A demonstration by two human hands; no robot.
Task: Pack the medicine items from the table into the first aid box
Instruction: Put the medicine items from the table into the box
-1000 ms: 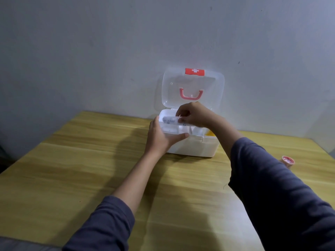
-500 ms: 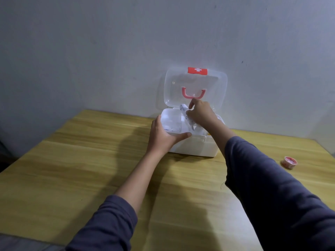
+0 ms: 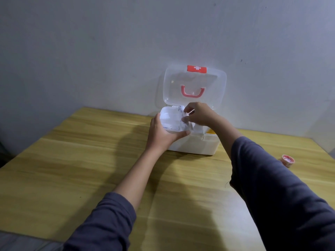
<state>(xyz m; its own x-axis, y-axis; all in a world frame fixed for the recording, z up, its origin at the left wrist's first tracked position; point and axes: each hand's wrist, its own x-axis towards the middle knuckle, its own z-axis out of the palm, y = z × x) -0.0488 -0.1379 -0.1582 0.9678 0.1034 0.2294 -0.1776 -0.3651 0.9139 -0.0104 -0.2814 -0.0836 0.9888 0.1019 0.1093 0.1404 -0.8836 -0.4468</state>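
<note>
A white first aid box (image 3: 195, 146) stands at the far edge of the wooden table, its clear lid (image 3: 194, 86) with a red handle and red cross latch raised against the wall. My left hand (image 3: 161, 134) grips the front left corner of the box's white inner tray (image 3: 169, 119). My right hand (image 3: 199, 115) pinches a silvery blister strip (image 3: 183, 116) and holds it on edge over the tray's middle. Something yellow (image 3: 211, 131) shows inside the box on the right.
A small round red-lidded jar (image 3: 288, 160) lies on the table (image 3: 90, 169) far to the right of the box. The grey wall rises directly behind the box. Bare wooden tabletop stretches between me and the box.
My right hand turned the blister strip from lying flat across the tray to standing on edge, and shifted slightly back and right. My left hand stayed on the tray's corner.
</note>
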